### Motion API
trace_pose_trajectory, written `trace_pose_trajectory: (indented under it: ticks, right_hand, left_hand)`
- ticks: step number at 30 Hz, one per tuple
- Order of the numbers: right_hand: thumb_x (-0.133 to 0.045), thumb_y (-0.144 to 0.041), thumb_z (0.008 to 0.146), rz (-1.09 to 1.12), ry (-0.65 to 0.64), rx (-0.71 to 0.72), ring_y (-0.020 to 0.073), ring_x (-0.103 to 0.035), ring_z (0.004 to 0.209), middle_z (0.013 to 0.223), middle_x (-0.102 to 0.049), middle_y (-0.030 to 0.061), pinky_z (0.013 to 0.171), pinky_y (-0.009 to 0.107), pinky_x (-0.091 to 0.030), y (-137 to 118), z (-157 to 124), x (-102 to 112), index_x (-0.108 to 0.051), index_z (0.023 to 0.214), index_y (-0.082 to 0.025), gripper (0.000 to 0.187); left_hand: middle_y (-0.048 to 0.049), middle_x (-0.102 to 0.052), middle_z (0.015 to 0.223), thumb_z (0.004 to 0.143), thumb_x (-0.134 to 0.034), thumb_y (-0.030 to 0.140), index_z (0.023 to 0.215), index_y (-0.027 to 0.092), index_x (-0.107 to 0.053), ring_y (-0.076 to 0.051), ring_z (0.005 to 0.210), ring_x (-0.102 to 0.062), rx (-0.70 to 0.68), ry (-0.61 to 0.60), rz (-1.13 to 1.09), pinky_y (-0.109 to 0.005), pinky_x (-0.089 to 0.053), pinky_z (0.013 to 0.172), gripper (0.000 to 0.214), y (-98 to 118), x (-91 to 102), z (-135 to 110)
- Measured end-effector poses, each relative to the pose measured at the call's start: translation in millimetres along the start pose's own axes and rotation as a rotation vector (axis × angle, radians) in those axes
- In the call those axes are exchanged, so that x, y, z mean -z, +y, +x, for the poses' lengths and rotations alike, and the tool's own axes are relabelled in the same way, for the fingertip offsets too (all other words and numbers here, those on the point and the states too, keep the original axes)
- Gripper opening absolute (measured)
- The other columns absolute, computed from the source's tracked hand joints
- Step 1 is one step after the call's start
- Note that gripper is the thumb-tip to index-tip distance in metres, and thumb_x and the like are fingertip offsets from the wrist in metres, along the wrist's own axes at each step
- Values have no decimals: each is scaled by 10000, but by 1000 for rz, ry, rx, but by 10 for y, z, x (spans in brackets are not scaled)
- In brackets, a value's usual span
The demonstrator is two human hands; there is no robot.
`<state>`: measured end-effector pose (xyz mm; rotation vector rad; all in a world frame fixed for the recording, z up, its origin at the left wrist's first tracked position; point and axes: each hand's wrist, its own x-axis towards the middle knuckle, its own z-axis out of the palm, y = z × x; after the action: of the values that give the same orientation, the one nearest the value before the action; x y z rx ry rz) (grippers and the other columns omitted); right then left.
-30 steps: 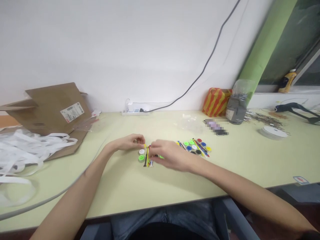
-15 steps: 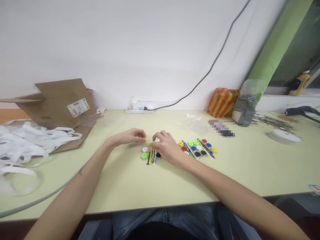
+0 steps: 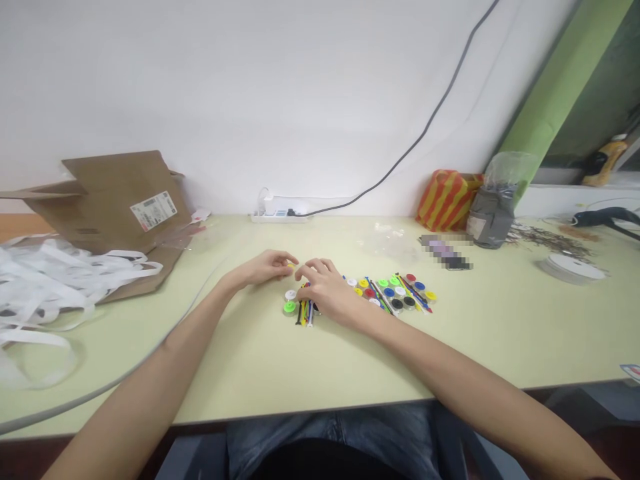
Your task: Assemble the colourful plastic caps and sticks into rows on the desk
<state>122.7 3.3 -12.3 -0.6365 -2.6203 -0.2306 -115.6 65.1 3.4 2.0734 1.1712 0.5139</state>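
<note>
My left hand [image 3: 265,267] rests on the pale green table [image 3: 260,360] with its fingers pinched on a small yellow piece [image 3: 291,266]. My right hand [image 3: 325,290] is just to its right, fingers curled over a small bundle of coloured sticks [image 3: 304,312] that lies flat. A white disc [image 3: 291,295] and a green disc [image 3: 289,307] lie beside the bundle. A larger heap of coloured discs and sticks [image 3: 395,293] sits to the right of my right hand.
A torn cardboard box [image 3: 115,207] and a pile of white straps [image 3: 55,280] lie at the left. A power strip [image 3: 280,212] sits by the wall. A striped bag [image 3: 447,200], a grey pouch [image 3: 493,217], a phone [image 3: 445,253] and a white roll [image 3: 570,267] stand at the right.
My right hand has drawn back toward my left hand, and its fingertips now meet near the yellow piece. The view has shifted slightly; the coloured pieces stay on the table.
</note>
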Motion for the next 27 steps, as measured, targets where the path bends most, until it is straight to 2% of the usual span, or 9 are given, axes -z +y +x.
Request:
trace_pose_trajectory:
  ticks: [5,12,19,27]
  right_hand:
    - [-577,-117,937,-56,0,73,274,-405,1204,1235,-564,112,1028,465,-324,-23,-1,82,-729,1065,-230,228]
    - [-536,-148,970,-60,-1,146,268,-412,1190,1189,-578,100,1021,450,-323,-22,-2,97,-713,1017,-212,193]
    - [-513,-153,985,-37,-45,142,262,-416,1197,1179,-581,94,1018,431,-320,-19,-8,112,-705,1049,-204,209]
    - [-583,-151,957,40,-84,170,252,-422,1200,1176,-610,91,996,421,-331,-17,0,154,-740,1003,-211,175]
  left_hand:
    - [-47,-691,824,795,-621,564,1027,181,-739,-186,740,-582,-12,-36,26,-279,-448,656,463,33,4,-7]
    - [-59,-716,907,840,-596,527,1050,172,-723,-200,811,-606,-9,-52,70,-277,-454,709,431,71,4,-24]
    - [-66,-716,951,865,-576,509,1071,160,-709,-201,842,-611,-22,-62,98,-276,-453,735,426,78,5,-20]
    - [-69,-723,960,837,-592,538,1054,170,-717,-212,856,-620,-22,-43,90,-285,-468,747,446,93,-1,-26]
